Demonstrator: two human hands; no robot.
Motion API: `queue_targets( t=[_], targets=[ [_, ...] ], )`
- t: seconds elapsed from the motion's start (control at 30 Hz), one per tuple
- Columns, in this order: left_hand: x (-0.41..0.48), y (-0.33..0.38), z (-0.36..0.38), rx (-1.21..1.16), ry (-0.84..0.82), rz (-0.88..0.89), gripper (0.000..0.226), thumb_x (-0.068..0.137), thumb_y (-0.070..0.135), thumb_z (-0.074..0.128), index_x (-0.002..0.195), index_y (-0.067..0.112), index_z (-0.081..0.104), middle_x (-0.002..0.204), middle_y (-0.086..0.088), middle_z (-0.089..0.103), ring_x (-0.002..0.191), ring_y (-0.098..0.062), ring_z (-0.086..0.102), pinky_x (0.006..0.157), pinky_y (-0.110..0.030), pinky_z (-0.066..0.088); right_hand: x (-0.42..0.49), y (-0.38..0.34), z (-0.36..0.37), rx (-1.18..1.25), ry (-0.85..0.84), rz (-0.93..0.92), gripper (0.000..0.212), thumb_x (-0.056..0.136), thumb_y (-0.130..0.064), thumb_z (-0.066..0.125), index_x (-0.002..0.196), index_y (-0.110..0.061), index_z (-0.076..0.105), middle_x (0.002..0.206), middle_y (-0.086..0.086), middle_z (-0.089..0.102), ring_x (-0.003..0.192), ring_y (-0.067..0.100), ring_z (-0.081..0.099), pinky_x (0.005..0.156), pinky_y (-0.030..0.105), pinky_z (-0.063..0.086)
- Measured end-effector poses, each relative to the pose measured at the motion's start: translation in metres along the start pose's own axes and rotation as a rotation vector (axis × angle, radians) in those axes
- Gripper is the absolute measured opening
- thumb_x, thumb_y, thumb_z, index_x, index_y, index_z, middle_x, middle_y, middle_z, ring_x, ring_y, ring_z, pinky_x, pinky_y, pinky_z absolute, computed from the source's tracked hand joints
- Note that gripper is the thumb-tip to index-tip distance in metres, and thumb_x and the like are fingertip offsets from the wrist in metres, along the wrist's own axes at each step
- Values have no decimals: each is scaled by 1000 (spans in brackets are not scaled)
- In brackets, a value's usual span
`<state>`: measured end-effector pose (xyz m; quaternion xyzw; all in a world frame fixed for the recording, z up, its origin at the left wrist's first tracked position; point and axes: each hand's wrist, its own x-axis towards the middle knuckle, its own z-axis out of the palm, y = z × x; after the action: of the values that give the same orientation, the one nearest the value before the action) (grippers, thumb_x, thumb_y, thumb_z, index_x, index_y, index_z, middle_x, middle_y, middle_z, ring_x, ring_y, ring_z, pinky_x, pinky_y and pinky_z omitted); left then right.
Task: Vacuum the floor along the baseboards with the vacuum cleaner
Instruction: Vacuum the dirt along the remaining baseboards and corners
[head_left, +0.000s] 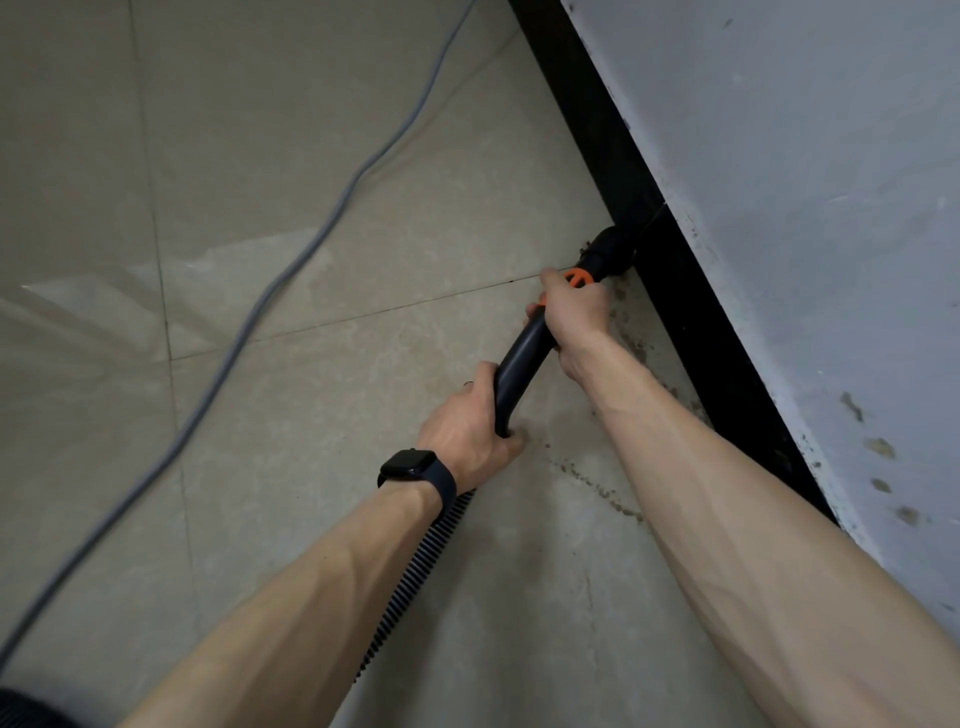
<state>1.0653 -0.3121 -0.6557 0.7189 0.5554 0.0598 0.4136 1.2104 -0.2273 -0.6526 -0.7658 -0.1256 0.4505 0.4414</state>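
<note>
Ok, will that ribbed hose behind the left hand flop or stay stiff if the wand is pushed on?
Likely floppy: the ribbed hose is corrugated, running back from the left hand. It should slide easily on the smooth floor tiles, though ribs may snag the grit.

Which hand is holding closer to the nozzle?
The right hand, gripping just behind the orange collar; the left hand, with the black watch, holds the black tube lower down, by the ribbed hose.
</note>
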Motion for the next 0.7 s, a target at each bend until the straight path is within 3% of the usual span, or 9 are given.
queue_targets(
  t=[0.17, 0.27, 0.33, 0.5, 0.7],
  targets=[
    [-5, -5, 0, -14, -4, 1, 56, 79, 29, 68, 124, 23, 34, 87, -1, 57, 70, -22, 61, 65, -45, 56, -10, 3, 3, 77, 6, 14, 49, 94, -25, 69, 133, -5, 47, 72, 2, 63, 58, 15, 67, 74, 43, 66],
    [-16, -15, -4, 56, -17, 5, 57, 80, 32, 69, 123, 24, 33, 89, -1, 57, 71, -22, 60, 65, -44, 57, -27, 9, 6, 130, -29, 27, 48, 92, -17, 70, 132, -6, 46, 91, 10, 67, 59, 15, 71, 59, 34, 62],
    [-28, -28, -11, 123, -22, 3, 58, 81, 36, 69, 123, 25, 31, 90, -1, 57, 72, -23, 60, 65, -44, 56, -41, 15, 11, 149, -61, 42, 46, 91, -10, 66, 131, -6, 45, 97, 14, 67, 60, 17, 73, 58, 33, 61],
    [-62, -64, -44, 290, -20, -14, 58, 82, 40, 67, 124, 25, 31, 94, 0, 56, 75, -25, 59, 68, -43, 54, -86, 31, 37, 245, -142, 130, 45, 90, -6, 62, 129, -9, 41, 86, 10, 63, 58, 19, 69, 68, 44, 66],
    [-119, -100, -55, 415, -34, -15, 58, 83, 48, 63, 125, 28, 28, 98, 1, 57, 79, -26, 59, 66, -36, 48, -149, 69, 50, 361, -92, 197, 36, 92, -7, 61, 123, -8, 42, 81, 7, 59, 52, 17, 61, 57, 34, 58]
  ],
)
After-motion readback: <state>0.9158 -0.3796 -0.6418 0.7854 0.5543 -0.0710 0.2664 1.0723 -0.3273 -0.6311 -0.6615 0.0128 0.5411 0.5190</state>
